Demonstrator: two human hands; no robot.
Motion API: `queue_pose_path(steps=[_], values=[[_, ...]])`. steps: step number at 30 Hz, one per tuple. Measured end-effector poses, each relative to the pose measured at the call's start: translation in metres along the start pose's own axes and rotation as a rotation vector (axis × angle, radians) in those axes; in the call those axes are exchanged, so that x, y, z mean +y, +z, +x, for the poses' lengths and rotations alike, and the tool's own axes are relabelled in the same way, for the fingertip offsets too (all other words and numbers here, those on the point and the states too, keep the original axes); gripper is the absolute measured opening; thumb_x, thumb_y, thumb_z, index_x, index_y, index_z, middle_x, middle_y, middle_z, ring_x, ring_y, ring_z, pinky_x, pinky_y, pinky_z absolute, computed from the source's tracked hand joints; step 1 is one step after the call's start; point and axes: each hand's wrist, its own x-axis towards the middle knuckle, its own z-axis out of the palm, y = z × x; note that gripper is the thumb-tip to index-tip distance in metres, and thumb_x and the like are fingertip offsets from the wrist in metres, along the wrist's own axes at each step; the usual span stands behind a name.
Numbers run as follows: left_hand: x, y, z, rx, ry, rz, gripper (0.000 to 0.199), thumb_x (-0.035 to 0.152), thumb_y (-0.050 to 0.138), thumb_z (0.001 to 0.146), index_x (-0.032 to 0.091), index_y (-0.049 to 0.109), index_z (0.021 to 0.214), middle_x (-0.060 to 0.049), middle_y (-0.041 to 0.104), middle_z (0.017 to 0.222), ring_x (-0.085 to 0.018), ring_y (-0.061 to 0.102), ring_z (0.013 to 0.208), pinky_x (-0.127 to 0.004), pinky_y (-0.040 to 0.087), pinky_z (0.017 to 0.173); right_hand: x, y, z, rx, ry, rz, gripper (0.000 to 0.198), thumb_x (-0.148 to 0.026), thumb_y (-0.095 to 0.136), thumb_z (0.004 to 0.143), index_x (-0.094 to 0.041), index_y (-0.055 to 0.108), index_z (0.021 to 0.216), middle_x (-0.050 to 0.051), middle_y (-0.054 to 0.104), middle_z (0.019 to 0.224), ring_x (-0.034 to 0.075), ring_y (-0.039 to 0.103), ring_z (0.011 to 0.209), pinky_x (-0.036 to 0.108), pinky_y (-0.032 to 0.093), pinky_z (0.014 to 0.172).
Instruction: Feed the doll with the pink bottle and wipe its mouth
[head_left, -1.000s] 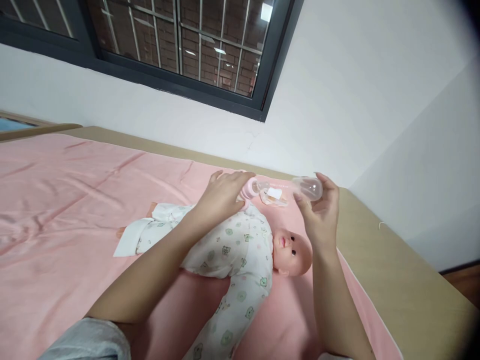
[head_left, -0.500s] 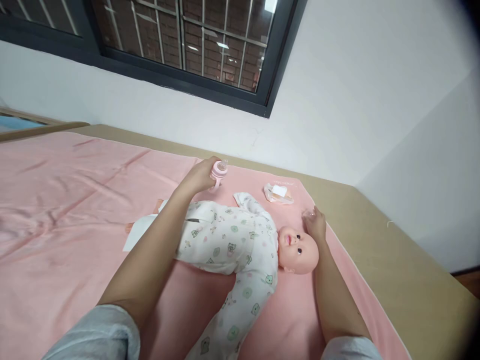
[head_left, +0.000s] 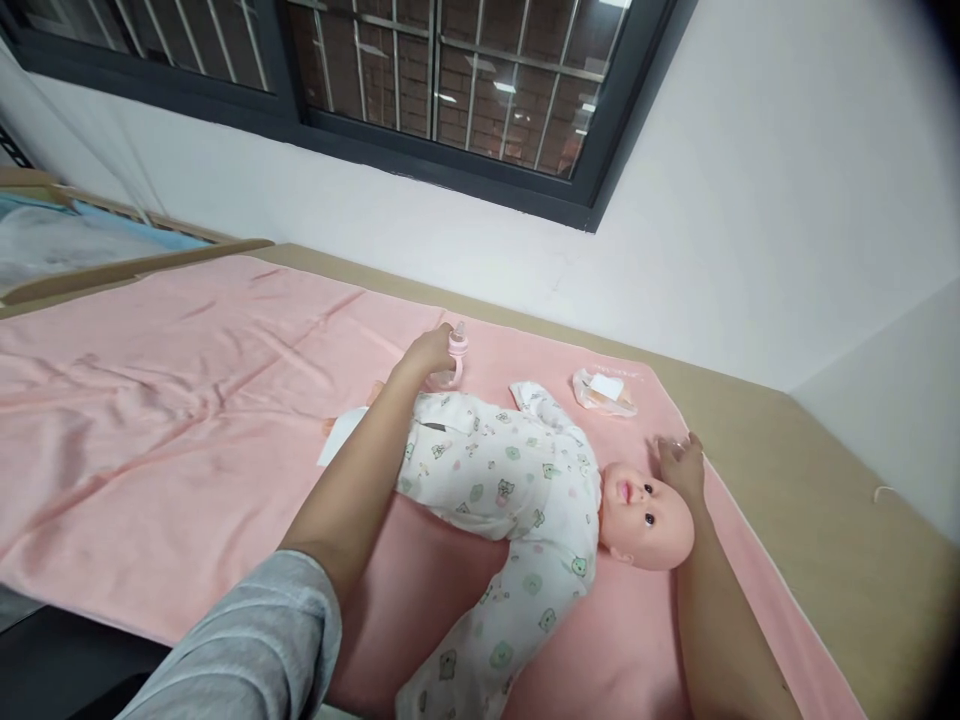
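A baby doll (head_left: 517,480) in a white printed sleepsuit lies on its back on a pink mat (head_left: 225,400), its head (head_left: 652,515) to the right. Beyond the doll's legs, my left hand (head_left: 433,352) is closed round a baby bottle (head_left: 458,345) with a pink collar, a pink handle and a clear teat pointing up. My right hand (head_left: 684,465) rests low beside the top of the doll's head. Its fingers are curved round a small clear piece, which looks like the bottle's cap (head_left: 677,444); the fingers partly hide it.
A clear plastic packet (head_left: 604,390) with a white label lies past the doll's shoulder. White paper (head_left: 343,432) is by its feet. The wooden tabletop (head_left: 795,480) shows beyond the mat, against the wall and below a barred window (head_left: 465,90). Blue bedding (head_left: 142,228) is at far left.
The view has swung left, so everything sits further right. The bottle has tipped more upright in my left hand. My right hand's fingers have spread wider around the clear piece.
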Motion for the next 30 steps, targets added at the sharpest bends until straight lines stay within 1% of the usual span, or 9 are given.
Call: queue_pose_path(steps=[6,12,18,20,22,24,27,28,30], values=[[0.002,0.006,0.002,-0.084,-0.01,0.006,0.037,0.034,0.062,0.094,0.016,0.056,0.126,-0.01,0.059,0.124,-0.023,0.062,0.106,-0.043,0.055,0.088,-0.01,-0.005,-0.005,-0.033,0.052,0.036,0.089,-0.055,0.046,0.08,0.0,0.029,0.149,0.029,0.038,0.15,0.038,0.038,0.141,0.048,0.031,0.116],[-0.001,0.007,0.001,-0.153,-0.038,0.007,0.036,0.034,0.061,0.094,0.016,0.056,0.126,-0.01,0.06,0.122,-0.023,0.063,0.104,-0.042,0.056,0.087,-0.012,-0.006,-0.006,-0.034,0.061,0.05,0.088,-0.055,0.046,0.081,-0.002,0.03,0.15,0.029,0.036,0.151,0.039,0.037,0.141,0.049,0.031,0.115],[0.004,-0.001,-0.003,-0.128,-0.068,0.089,0.037,0.034,0.061,0.095,0.016,0.055,0.127,-0.01,0.059,0.125,-0.023,0.062,0.107,-0.044,0.055,0.089,-0.012,-0.003,-0.005,-0.016,0.043,0.084,0.085,-0.052,0.047,0.082,-0.002,0.032,0.148,0.03,0.04,0.147,0.039,0.041,0.138,0.051,0.033,0.113],[0.007,-0.01,-0.005,-0.112,-0.079,0.128,0.047,0.031,0.067,0.09,0.017,0.052,0.132,-0.011,0.06,0.126,-0.026,0.061,0.11,-0.043,0.053,0.093,-0.011,-0.002,-0.005,-0.004,0.044,0.104,0.083,-0.054,0.046,0.083,-0.004,0.032,0.148,0.03,0.04,0.147,0.038,0.043,0.137,0.051,0.034,0.112],[0.011,-0.023,-0.011,-0.081,-0.096,0.167,0.062,0.028,0.073,0.082,0.018,0.046,0.137,-0.014,0.062,0.127,-0.029,0.06,0.116,-0.04,0.05,0.097,-0.011,-0.001,-0.005,0.013,0.046,0.124,0.082,-0.055,0.045,0.084,-0.005,0.032,0.148,0.03,0.039,0.147,0.037,0.045,0.135,0.05,0.034,0.112],[0.02,-0.037,-0.022,-0.022,-0.096,0.195,0.067,0.032,0.071,0.083,0.018,0.042,0.141,-0.016,0.06,0.131,-0.033,0.057,0.122,-0.04,0.047,0.098,-0.012,0.0,-0.004,0.041,0.045,0.137,0.081,-0.055,0.043,0.084,-0.004,0.033,0.146,0.031,0.039,0.146,0.036,0.044,0.135,0.048,0.033,0.112],[0.046,-0.054,-0.056,0.089,-0.023,0.212,0.059,0.044,0.054,0.093,0.018,0.038,0.144,-0.017,0.056,0.138,-0.034,0.054,0.126,-0.042,0.046,0.1,-0.015,0.0,-0.002,0.106,0.036,0.152,0.077,-0.052,0.041,0.085,0.0,0.036,0.142,0.031,0.042,0.143,0.035,0.043,0.134,0.046,0.032,0.112],[0.058,-0.057,-0.071,0.129,0.035,0.217,0.058,0.044,0.053,0.094,0.02,0.038,0.145,-0.014,0.056,0.139,-0.032,0.054,0.126,-0.04,0.044,0.101,-0.016,0.0,-0.002,0.136,0.026,0.154,0.074,-0.05,0.04,0.086,-0.001,0.038,0.14,0.031,0.043,0.141,0.034,0.043,0.133,0.046,0.032,0.112],[0.085,-0.056,-0.106,0.249,0.258,0.217,0.056,0.044,0.053,0.094,0.023,0.041,0.144,-0.009,0.055,0.14,-0.03,0.053,0.127,-0.038,0.041,0.105,-0.02,0.0,-0.002,0.199,-0.007,0.151,0.065,-0.047,0.039,0.087,-0.004,0.042,0.136,0.028,0.047,0.139,0.033,0.045,0.131,0.047,0.032,0.111]])
